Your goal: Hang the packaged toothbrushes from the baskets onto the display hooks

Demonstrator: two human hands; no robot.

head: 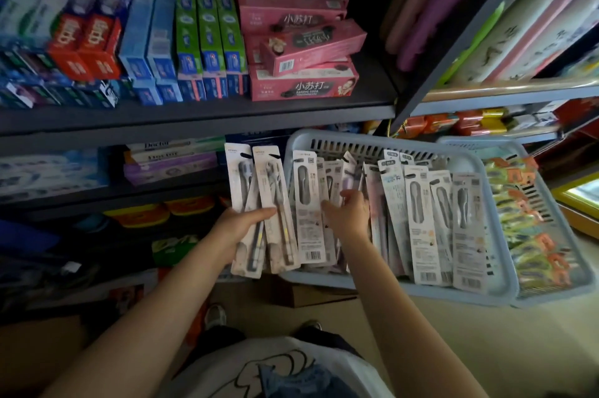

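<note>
Left hand (238, 226) grips flat carded toothbrush packs (259, 203) — slotted plastic basket (382, 143) beside.

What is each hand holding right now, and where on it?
The left hand grips a few toothbrush packs around their lower middle. The right hand reaches among the packs in the basket; whether it grips one cannot be told.

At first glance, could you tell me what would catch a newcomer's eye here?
The pale basket crammed with packaged toothbrushes, centre right, draws the eye first, with the right hand reaching into it. Just left of it, the left hand grips a fan of packs. Above, pink toothpaste boxes are stacked on the shelf.
</note>
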